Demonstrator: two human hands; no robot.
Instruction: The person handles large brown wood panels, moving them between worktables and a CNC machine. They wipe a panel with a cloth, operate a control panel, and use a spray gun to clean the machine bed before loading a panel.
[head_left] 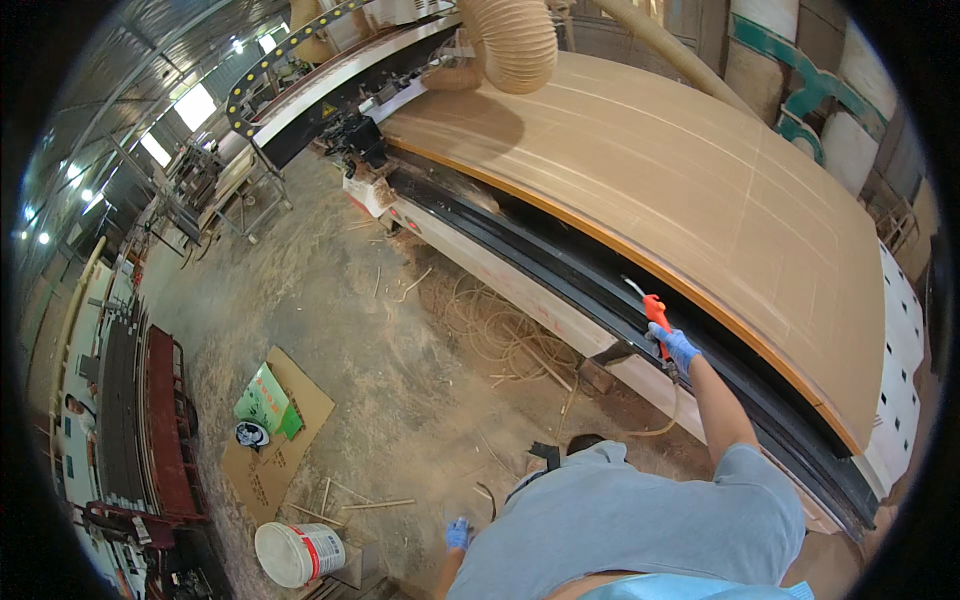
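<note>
Right hand [677, 346] grips a red nozzle gun [656, 312] beside a broad brown board [660, 190], dust coating the workshop floor [395, 400].

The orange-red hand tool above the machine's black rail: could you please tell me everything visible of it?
The orange-red hand tool looks plastic, with a thin, pale, bent nozzle pointing toward the upper left. The blue-gloved right hand grips it over the black rail; a beige hose seems to join its lower end.

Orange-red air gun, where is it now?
In the head view, the orange-red air gun is right of centre, held in the right hand over the black rail beside the tan board.
</note>
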